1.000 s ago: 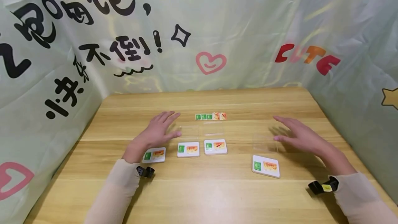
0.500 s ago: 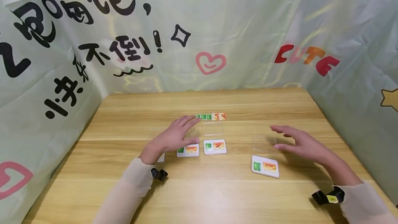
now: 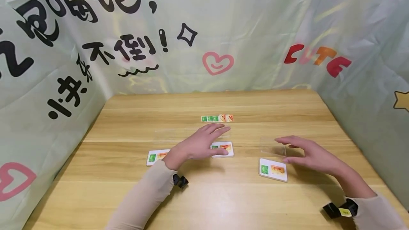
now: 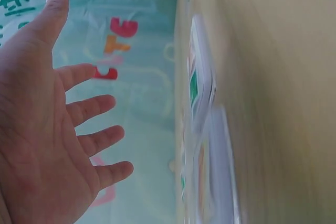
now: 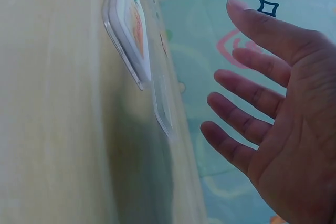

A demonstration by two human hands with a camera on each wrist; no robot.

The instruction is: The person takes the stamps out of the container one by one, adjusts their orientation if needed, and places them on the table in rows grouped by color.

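Note:
My left hand hovers palm down over a white flat rounded case, its fingers spread and holding nothing. In the left wrist view, the left hand shows separated, straight fingers above two cases. My right hand is held beside the right-hand case, whose top shows a green square and an orange-red picture. Its fingers reach over a clear plastic lid. Nothing is in the right hand in the right wrist view. The left forearm and hand hide another case.
A row of small green and orange-red squares lies at the back of the wooden table. One more case is at the left, partly behind the left sleeve. Faint clear lids lie behind the cases. Printed cloth surrounds the table.
My left hand has swept right across the cases, from the leftmost to the third, uncovering the leftmost one. The right hand has come slightly nearer me. The cases stay in place.

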